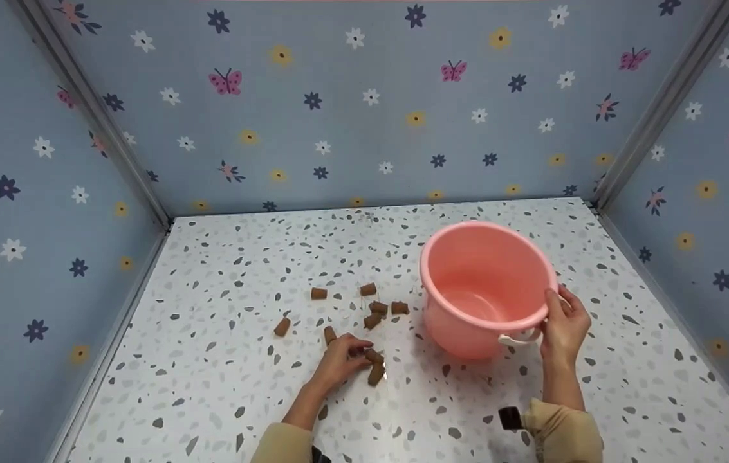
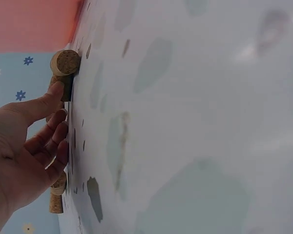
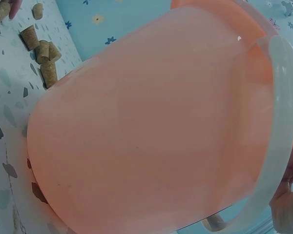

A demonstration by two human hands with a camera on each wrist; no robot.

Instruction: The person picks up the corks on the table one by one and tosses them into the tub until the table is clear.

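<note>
1. Beige sleeves (image 1: 284,444) are lying along the lower edge, nearest the head camera.
2. The right hand (image 1: 565,325) is gripping the rim of a smooth, translucent pink bucket (image 1: 467,334) over the right part of the bench (image 1: 210,386); its mouth is facing upward, a white handle (image 1: 518,339) hanging below.
3. The left hand (image 1: 343,357) is touching a brown, granular cork (image 1: 374,355); whether it is pinching, one cannot tell. The cork's long axis is running roughly left-right.
4. Just beside, a nearer cork (image 1: 376,375) is pointing mainly away from the person.
5. Other corks (image 1: 282,326) are lying scattered, variously oriented.
</note>
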